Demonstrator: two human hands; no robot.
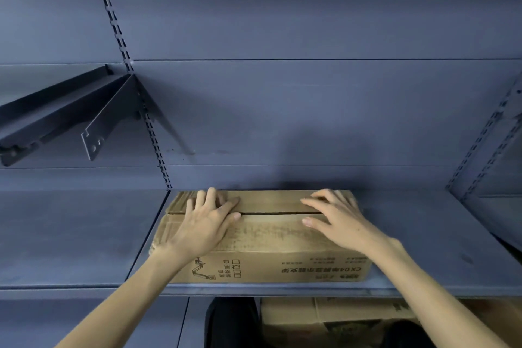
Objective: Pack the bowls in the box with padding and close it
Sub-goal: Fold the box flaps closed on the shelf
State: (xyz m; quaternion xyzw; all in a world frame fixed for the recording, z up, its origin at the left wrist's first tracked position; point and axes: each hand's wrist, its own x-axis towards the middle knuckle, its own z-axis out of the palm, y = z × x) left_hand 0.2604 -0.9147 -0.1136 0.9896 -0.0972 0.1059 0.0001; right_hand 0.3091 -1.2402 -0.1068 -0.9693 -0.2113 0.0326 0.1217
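Observation:
A long brown cardboard box (271, 237) lies on a dark blue-grey metal shelf (84, 237). Its two top flaps are folded down and meet at a narrow dark seam along the middle. My left hand (206, 223) lies flat on the left end of the top, fingers spread across the seam. My right hand (336, 217) rests on the right end with fingers straight and spread, the thumb on the near flap. The box's front face carries upside-down black print. No bowls or padding are visible; the inside of the box is hidden.
The shelf's back panel (282, 121) stands just behind the box. A tilted shelf on brackets (70, 116) hangs at upper left. A slotted upright (485, 144) rises at right. Below the shelf edge sit another cardboard box (339, 319) and a dark object (231, 322).

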